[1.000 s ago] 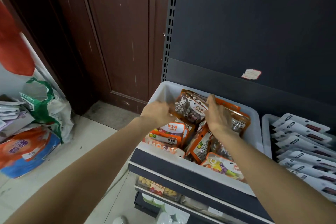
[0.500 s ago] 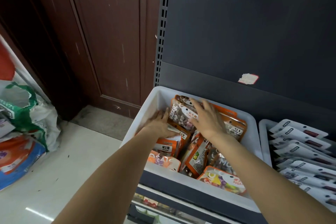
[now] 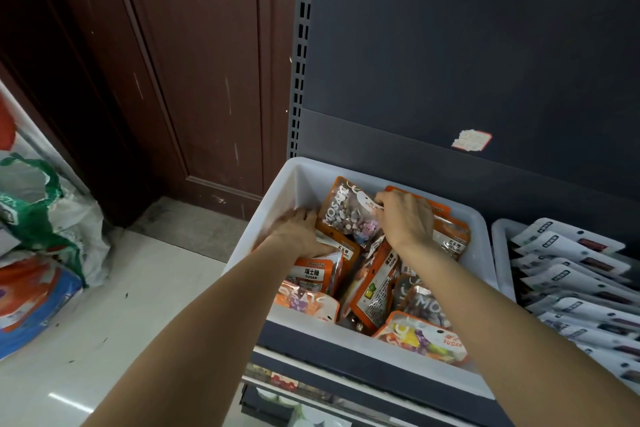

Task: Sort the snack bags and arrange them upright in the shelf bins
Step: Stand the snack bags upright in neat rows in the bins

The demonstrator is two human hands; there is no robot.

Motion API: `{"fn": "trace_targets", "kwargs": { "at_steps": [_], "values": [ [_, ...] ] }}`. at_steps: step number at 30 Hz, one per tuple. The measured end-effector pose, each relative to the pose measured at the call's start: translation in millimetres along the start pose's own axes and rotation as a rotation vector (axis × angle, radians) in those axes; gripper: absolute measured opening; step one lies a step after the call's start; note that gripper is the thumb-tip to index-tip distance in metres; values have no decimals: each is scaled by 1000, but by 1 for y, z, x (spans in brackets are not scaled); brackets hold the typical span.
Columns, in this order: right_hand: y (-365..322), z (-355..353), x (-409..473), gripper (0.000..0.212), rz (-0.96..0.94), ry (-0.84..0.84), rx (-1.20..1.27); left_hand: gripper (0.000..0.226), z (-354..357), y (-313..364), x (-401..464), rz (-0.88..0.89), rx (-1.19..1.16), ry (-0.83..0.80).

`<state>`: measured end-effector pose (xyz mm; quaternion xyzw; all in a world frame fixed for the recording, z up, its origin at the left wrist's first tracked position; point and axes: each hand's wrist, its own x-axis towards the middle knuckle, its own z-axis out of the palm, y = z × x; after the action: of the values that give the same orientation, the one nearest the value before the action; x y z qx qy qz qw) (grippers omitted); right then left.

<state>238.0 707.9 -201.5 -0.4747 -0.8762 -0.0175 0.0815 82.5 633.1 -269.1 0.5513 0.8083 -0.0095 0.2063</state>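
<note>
I am watching both hands working inside the white bin (image 3: 294,184) on the shelf. The right hand (image 3: 403,220) is curling its fingers over the top edge of the orange Mosaic bag (image 3: 346,218), gripping it upright near the bin's back wall. The left hand (image 3: 299,230) is lying just to the left of that bag with fingers stretched flat, pressing against the bags beside the bin's left wall. Below both hands, more orange snack bags (image 3: 374,284) are leaning in a jumble. Further right of the right hand, white packets (image 3: 568,270) are sitting in rows in a second bin (image 3: 500,253)
</note>
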Motion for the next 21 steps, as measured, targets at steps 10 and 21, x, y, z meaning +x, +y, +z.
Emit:
{"fn": "trace_targets", "kwargs": {
  "at_steps": [10,21],
  "values": [
    [7,2,-11,14,7,-24,44,85,-4,0,4,12,70,9],
    [9,-5,-11,11,12,-74,48,84,-9,1,-4,15,19,94]
  ]
}}
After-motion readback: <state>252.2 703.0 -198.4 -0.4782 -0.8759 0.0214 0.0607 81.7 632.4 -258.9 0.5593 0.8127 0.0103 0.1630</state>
